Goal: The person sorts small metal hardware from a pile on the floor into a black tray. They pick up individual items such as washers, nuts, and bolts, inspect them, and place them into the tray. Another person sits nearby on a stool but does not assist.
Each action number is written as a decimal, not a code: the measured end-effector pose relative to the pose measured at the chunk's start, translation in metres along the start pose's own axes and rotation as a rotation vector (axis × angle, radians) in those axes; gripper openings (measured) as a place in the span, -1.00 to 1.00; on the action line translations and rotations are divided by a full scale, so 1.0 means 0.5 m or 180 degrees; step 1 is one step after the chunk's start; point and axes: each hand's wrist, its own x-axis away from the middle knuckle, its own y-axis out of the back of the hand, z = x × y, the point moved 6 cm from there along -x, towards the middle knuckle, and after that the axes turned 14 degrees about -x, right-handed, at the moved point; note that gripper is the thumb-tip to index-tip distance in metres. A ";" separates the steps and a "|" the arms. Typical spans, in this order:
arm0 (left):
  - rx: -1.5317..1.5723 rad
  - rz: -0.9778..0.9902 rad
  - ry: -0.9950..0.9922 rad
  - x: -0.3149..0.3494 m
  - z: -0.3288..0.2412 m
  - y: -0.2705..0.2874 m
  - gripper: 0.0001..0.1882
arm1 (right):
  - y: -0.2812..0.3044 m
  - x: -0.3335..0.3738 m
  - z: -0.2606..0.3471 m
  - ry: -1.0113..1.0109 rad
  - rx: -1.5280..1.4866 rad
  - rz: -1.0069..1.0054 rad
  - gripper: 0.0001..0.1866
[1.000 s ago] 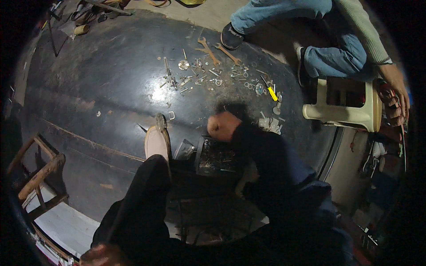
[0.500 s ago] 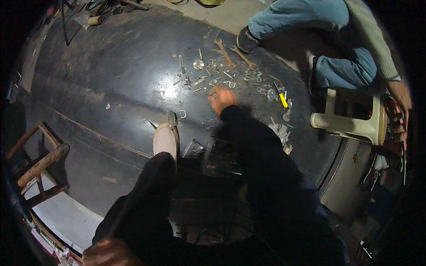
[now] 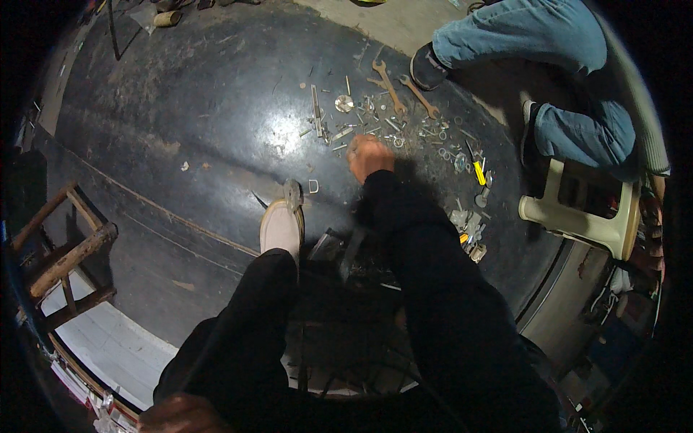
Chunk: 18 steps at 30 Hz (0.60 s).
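Note:
My right hand (image 3: 369,157) reaches low over a dark mat (image 3: 238,94), at the near edge of scattered small metal parts. Its fingers are curled together; whatever they hold, if anything, is hidden. Just beyond it lie a round metal disc (image 3: 344,103), a thin metal strip (image 3: 315,110) and several bolts, pins and rings. Two rusty open-ended wrenches lie farther off, the left wrench (image 3: 390,85) beside the right wrench (image 3: 419,97). A yellow-handled screwdriver (image 3: 478,173) rests to the right. My left hand (image 3: 182,416) is at the lower edge near my leg, dark and partly cut off, its fingers unclear.
A person in jeans (image 3: 523,36) is at the upper right, beside a cream plastic stool (image 3: 534,209). A wooden frame stool (image 3: 72,252) stands at left. Near my shoe (image 3: 280,231) are a grey metal piece (image 3: 292,195) and a small rectangular ring (image 3: 313,186).
The view has shifted, so the scene appears farther right. My right hand has moved slightly left relative to the parts, its fingers still curled. The other person's hand is now mostly out of sight.

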 end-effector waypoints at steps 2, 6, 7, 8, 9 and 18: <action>0.0075 -0.0009 -0.0055 -0.012 -0.002 -0.001 -0.83 | -0.001 0.000 0.002 -0.0036 0.0207 0.0085 -0.81; 0.0172 -0.0070 -0.0084 -0.029 -0.004 -0.005 -0.83 | 0.008 0.008 0.008 -0.0051 0.0170 0.0059 -0.78; 0.0189 -0.0091 -0.0063 -0.031 -0.003 -0.005 -0.84 | 0.011 0.010 0.004 -0.0122 0.0113 0.0095 -0.78; 0.0191 -0.0056 -0.0098 -0.034 -0.004 -0.007 -0.84 | 0.014 0.014 -0.002 -0.0212 0.0046 0.0133 -0.78; 0.0193 -0.0028 -0.0135 -0.035 -0.004 -0.007 -0.84 | 0.018 0.019 -0.009 -0.0282 -0.0026 0.0136 -0.79; 0.0209 -0.0001 -0.0255 -0.043 -0.004 -0.006 -0.84 | 0.016 0.040 -0.087 -0.0410 -0.1101 -0.0107 -0.87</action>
